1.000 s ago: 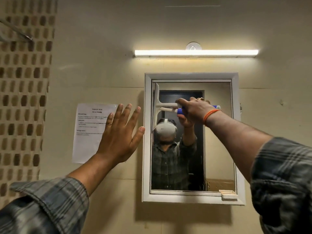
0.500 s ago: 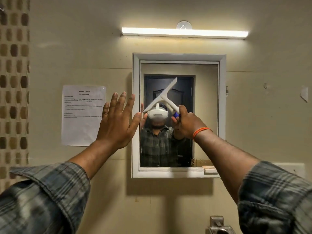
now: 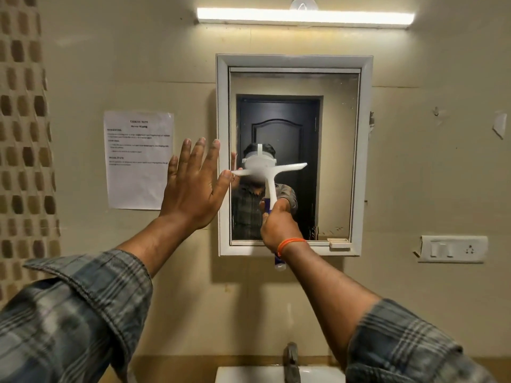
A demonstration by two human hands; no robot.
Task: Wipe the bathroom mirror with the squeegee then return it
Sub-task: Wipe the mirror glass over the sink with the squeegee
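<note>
A white-framed mirror (image 3: 337, 150) hangs on the beige wall. The white squeegee (image 3: 272, 172) lies against the glass at mid-height, blade nearly level, its blue-ended handle pointing down. My right hand (image 3: 278, 226) is closed around that handle near the mirror's lower edge, an orange band on the wrist. My left hand (image 3: 193, 183) is flat and spread against the wall at the mirror's left frame, its thumb tip touching the blade's left end. The mirror reflects a dark door and a person.
A printed paper sheet (image 3: 138, 160) is taped to the wall left of the mirror. A tube light (image 3: 304, 16) glows above. A switch plate (image 3: 453, 248) sits at the right. Below are a tap (image 3: 291, 360) and a white basin (image 3: 249, 375).
The squeegee has turned from upright blade at the top left to a level blade lower on the glass. My right hand dropped to the mirror's bottom. The view tilted down.
</note>
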